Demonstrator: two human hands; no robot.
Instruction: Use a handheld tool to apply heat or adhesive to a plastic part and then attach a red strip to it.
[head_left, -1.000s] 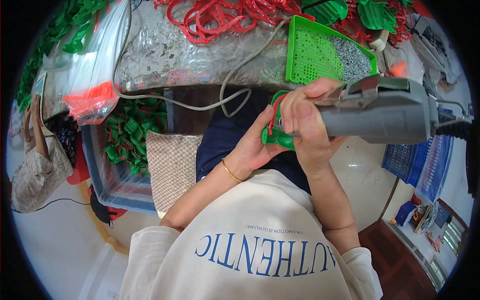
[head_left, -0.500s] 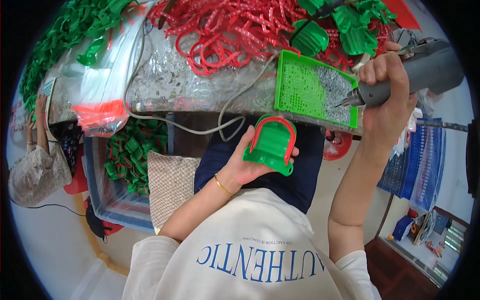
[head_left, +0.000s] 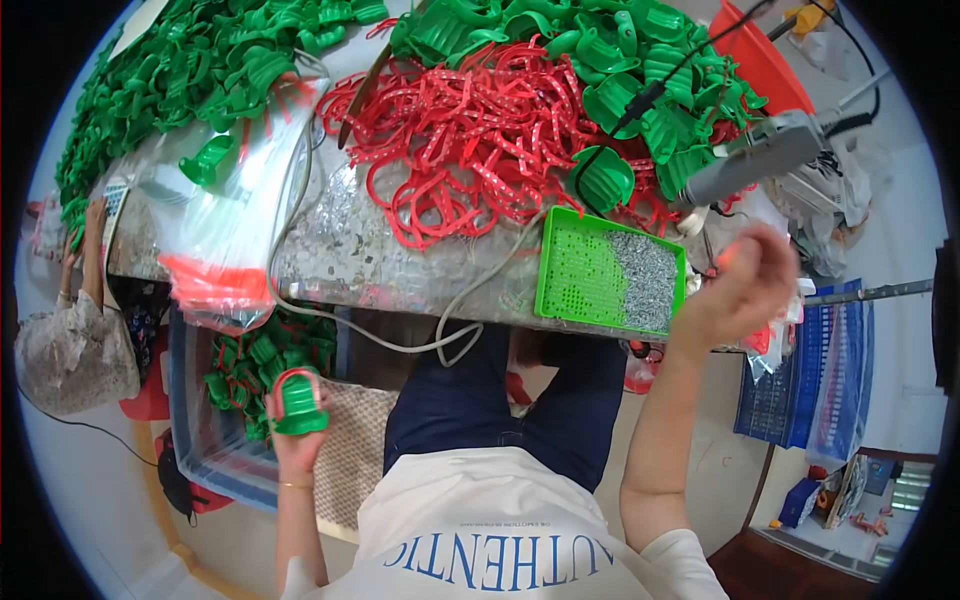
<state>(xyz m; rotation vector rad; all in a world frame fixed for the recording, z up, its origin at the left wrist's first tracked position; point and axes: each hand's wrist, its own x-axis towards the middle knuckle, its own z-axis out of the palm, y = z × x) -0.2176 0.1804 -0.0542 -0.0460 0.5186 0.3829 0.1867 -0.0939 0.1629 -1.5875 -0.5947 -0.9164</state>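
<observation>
A green ridged plastic piece with a red strap arched over it (head_left: 300,405) rests in my left hand (head_left: 300,448). That hand grips it from below, at the edge of a blue-grey crate (head_left: 215,450) holding several similar strapped pieces (head_left: 265,350). At the right, my right hand (head_left: 745,285) is raised near the bench's edge, blurred, its fingers loosely bent and apart with no tool in them. Above it, separate from the hand, is a grey electric screwdriver (head_left: 745,168) on a cable. Beside that hand sits a green tray (head_left: 548,275) with many small metal screws (head_left: 648,280).
Red straps (head_left: 470,150) heap across the bench (head_left: 350,265), with green pieces (head_left: 610,50) behind and at far left (head_left: 190,80). Clear plastic bags (head_left: 225,230) overhang the edge. A grey cable (head_left: 400,347) loops below it. Another person's arm (head_left: 92,250) is at left.
My left hand has carried the green piece left and down toward the crate. My right hand has let go of the screwdriver and moved lower. The view has shifted, showing more of the bench.
</observation>
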